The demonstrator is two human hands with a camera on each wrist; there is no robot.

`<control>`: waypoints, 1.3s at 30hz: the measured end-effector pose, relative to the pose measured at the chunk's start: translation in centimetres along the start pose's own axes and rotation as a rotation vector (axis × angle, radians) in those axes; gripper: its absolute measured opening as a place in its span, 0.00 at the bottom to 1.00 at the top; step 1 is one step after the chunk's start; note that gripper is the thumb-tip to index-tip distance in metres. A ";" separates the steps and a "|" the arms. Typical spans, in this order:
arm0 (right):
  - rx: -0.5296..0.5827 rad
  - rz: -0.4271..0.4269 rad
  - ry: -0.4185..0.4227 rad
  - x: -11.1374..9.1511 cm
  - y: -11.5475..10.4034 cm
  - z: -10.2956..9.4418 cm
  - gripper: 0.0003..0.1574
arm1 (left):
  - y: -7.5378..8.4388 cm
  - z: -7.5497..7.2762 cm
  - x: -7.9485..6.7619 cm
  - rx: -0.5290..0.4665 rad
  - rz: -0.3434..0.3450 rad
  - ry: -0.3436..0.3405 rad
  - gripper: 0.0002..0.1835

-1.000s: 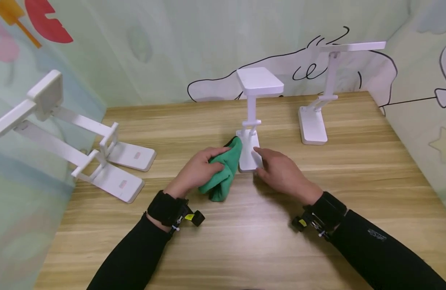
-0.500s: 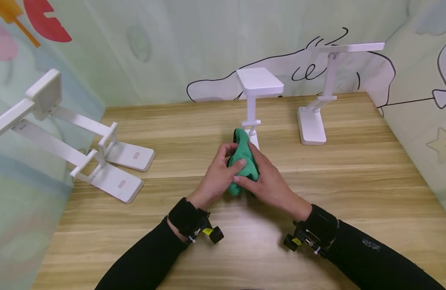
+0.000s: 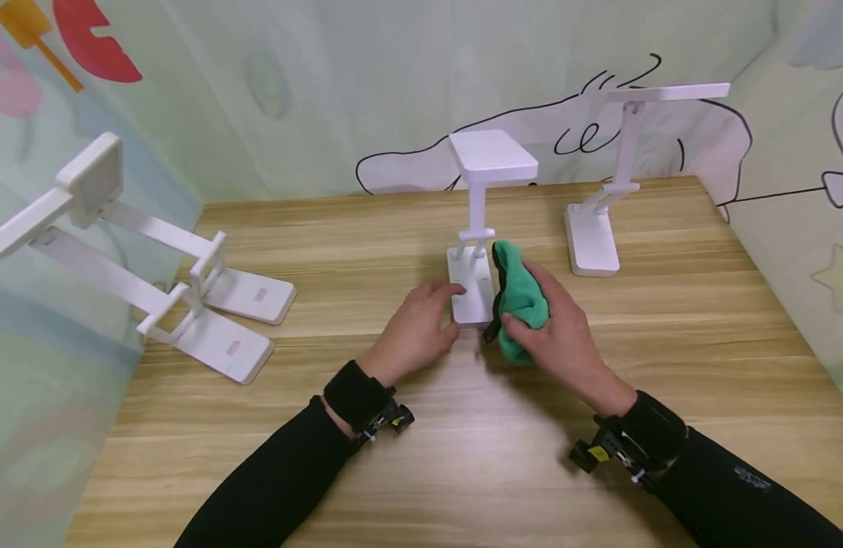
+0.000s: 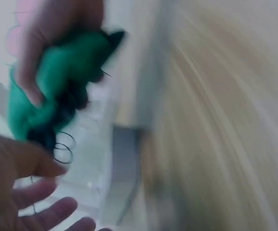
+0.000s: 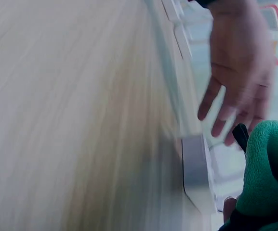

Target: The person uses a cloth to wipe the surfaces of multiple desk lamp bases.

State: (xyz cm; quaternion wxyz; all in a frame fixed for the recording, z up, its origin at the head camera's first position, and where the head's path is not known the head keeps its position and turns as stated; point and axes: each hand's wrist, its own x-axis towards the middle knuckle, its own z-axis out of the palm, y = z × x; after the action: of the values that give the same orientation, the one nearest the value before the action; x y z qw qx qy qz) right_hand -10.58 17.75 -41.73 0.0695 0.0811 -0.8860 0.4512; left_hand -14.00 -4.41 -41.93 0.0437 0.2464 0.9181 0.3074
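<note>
My right hand (image 3: 568, 339) grips a bunched green cloth (image 3: 524, 297) with black edging, just right of the middle desk lamp's base. This white desk lamp (image 3: 493, 156) stands upright, its flat head level above its base (image 3: 472, 308). On the other side of the base is my left hand (image 3: 410, 335), fingers loose and holding nothing, the fingertips overlapping the base's left edge. In the left wrist view, the left hand's fingers (image 4: 52, 207) are spread apart below the cloth. The right wrist view has the cloth (image 5: 266, 175) at lower right and the left hand (image 5: 242, 67) above it.
Two more white desk lamps (image 3: 222, 342) (image 3: 253, 295) stand at the left of the wooden table (image 3: 462, 472). Another white desk lamp (image 3: 592, 240) is at the back right. A printed curtain (image 3: 291, 99) hangs behind the table's far edge.
The green cloth has passed from my left hand to my right, both hands holding it half a second ago. The right hand has since moved right with it, uncovering the lamp's base.
</note>
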 end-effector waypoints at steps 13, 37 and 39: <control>-0.247 -0.358 0.010 -1.7 1.2 0.0 0.53 | -0.9 1.7 2.3 0.445 0.288 -0.029 0.29; -0.539 -0.353 -0.164 -2.2 2.9 -1.7 0.46 | -1.2 0.4 8.1 0.482 0.176 -0.161 0.30; -0.538 -0.352 -0.172 -2.3 2.8 -1.7 0.46 | -1.2 0.4 8.8 0.478 0.180 -0.174 0.30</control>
State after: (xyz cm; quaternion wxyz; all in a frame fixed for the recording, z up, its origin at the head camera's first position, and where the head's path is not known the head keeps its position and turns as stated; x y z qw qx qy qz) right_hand -8.86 20.91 -43.40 0.0901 0.2492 -0.9485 0.1735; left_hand -22.15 -0.77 -42.33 0.0356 0.3560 0.9317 0.0623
